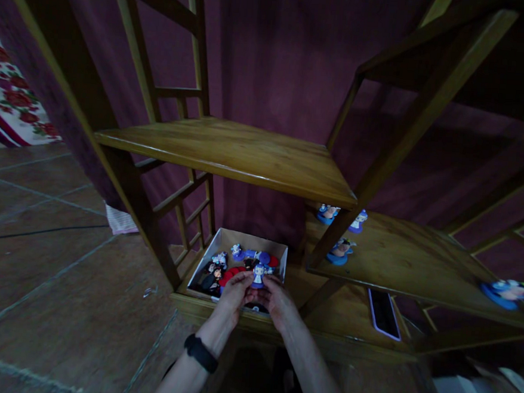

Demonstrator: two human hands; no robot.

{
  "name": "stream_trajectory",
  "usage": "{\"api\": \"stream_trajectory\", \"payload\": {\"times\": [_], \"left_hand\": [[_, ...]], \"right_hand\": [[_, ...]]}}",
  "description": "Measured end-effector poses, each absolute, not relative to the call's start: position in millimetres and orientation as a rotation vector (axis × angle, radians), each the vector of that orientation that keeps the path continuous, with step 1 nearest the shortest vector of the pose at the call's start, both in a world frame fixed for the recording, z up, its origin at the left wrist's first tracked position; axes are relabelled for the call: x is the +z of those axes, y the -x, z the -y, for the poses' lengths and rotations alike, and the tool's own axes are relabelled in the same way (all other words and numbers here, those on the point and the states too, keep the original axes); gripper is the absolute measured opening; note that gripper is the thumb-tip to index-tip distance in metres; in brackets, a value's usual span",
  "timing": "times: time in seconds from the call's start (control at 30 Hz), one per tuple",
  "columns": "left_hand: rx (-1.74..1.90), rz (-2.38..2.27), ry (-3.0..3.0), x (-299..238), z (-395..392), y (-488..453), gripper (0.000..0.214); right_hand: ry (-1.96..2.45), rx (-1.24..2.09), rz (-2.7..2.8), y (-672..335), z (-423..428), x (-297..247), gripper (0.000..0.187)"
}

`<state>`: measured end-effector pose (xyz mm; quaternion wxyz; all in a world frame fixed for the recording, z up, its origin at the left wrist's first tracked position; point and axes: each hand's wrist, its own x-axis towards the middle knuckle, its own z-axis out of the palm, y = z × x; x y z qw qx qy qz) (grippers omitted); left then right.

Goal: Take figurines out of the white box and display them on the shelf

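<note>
Between my left hand (239, 292) and my right hand (276, 297) is a small figurine (258, 274) with blue-white hair and a round blue base. Fingers of both hands close on its base from either side, and it stands upright, facing me. Just beneath and behind it is an open cardboard box (283, 255) on the bottom shelf. Inside lie several other figurines, among them a blue-white one (237, 251) at the back and a dark-clothed one (214, 275) at the left, with red and blue round bases around them. My hands hide part of the box's front.
Figurines on blue bases stand on the right shelf (401, 254), one (506, 292) at its far right end. Below it lies a phone (383, 314) in a purple case. A wooden shelf board (229, 152) overhangs the box; an upright post (396, 128) rises at the right.
</note>
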<state>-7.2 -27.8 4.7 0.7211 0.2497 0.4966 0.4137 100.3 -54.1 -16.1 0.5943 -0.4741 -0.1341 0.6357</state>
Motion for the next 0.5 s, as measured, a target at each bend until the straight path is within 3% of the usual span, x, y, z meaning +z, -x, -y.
{"api": "stream_trajectory", "payload": {"times": [0.5], "left_hand": [[0.908, -1.082, -0.579, -2.1, 26.5, 7.5, 0.015]], "right_hand": [[1.202, 1.394, 0.487, -101.2, 54.9, -14.3, 0.03]]}}
